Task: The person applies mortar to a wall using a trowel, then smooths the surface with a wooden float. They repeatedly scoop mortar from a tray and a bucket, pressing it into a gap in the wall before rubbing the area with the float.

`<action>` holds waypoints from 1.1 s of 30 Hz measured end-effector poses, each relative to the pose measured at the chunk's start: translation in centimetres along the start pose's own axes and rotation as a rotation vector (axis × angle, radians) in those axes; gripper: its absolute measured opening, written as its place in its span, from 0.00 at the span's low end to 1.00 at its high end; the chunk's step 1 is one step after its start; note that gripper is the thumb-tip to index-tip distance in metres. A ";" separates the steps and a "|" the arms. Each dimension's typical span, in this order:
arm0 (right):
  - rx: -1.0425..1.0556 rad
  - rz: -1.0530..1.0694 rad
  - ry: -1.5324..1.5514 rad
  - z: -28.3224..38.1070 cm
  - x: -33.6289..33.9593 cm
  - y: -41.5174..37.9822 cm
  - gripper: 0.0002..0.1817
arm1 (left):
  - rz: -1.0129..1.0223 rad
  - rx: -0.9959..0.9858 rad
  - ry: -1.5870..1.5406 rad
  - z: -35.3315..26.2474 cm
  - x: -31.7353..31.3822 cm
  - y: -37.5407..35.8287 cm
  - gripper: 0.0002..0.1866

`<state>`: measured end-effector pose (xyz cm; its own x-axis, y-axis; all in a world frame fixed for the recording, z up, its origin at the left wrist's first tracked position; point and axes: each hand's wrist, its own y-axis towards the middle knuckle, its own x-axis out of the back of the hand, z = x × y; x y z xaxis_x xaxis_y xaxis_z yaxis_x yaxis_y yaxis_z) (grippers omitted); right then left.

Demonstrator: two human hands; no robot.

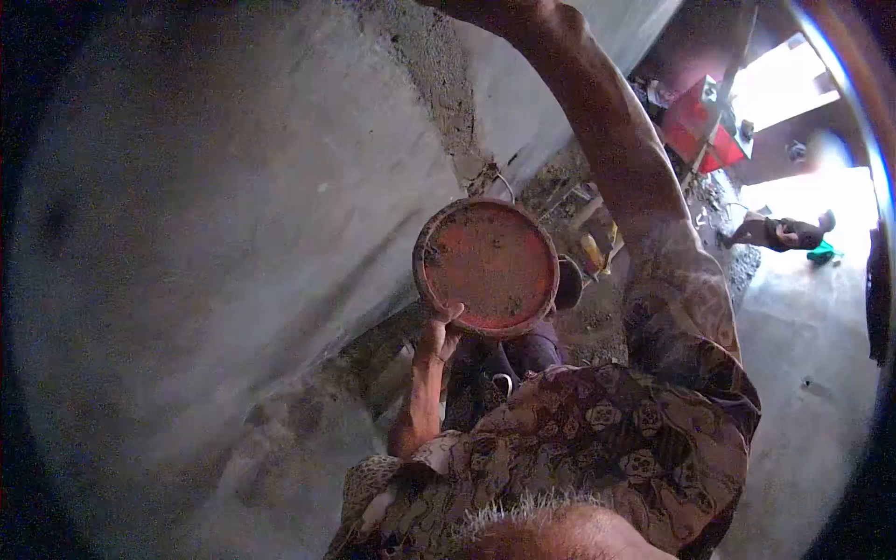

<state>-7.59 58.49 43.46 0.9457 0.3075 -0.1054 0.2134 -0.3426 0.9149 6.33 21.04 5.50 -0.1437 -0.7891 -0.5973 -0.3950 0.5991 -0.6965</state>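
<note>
My left hand (442, 338) grips the near-left rim of a round red pan (493, 266), its thumb over the edge. Grey-brown crusts and smears mark the pan's face, and its rim is raised. The pan is in front of my body, close to a grey plastered wall (233, 177). My right arm (621, 140) reaches up and across to the top edge of the view. Only part of my right hand (490, 9) shows there, near the wall; its fingers are cut off, so what it touches is hidden.
A rough, bare strip (439, 84) runs down the wall above the pan. Rubble and debris (597, 327) cover the floor below, with a dark round object (568, 284) beside the pan. At right are a red box (700, 126), a slanting pole, and another person (784, 231) near a bright opening.
</note>
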 end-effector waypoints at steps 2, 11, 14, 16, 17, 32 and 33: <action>-0.192 0.115 -0.085 0.1 1.6 -0.7 0.24 | -0.032 -0.043 0.004 -0.3 -1.0 0.4 0.26; -0.454 0.368 -0.260 8.1 7.0 -15.6 0.29 | -0.098 -0.054 0.503 -2.8 -4.0 0.1 0.29; -0.756 0.430 -0.194 10.9 8.9 -23.2 0.27 | -0.096 0.146 0.376 -3.0 -5.4 1.3 0.27; -0.912 0.386 -0.139 12.3 9.5 -25.2 0.27 | -0.103 0.190 0.409 -2.1 -1.5 4.6 0.28; -1.082 0.351 -0.074 12.9 9.7 -25.4 0.27 | -0.124 0.247 0.435 -1.8 0.0 5.4 0.28; -0.728 0.068 -0.122 6.2 3.7 -3.9 0.27 | 0.178 -0.044 0.235 -1.5 -3.3 4.8 0.35; -0.724 0.065 -0.125 7.0 3.9 -5.3 0.28 | 0.174 -0.039 0.237 -1.5 -3.7 4.4 0.35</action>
<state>-3.28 55.30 35.50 0.9810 0.1883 -0.0462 -0.0186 0.3284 0.9444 3.78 26.41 5.28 -0.4188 -0.6871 -0.5937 -0.3799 0.7264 -0.5727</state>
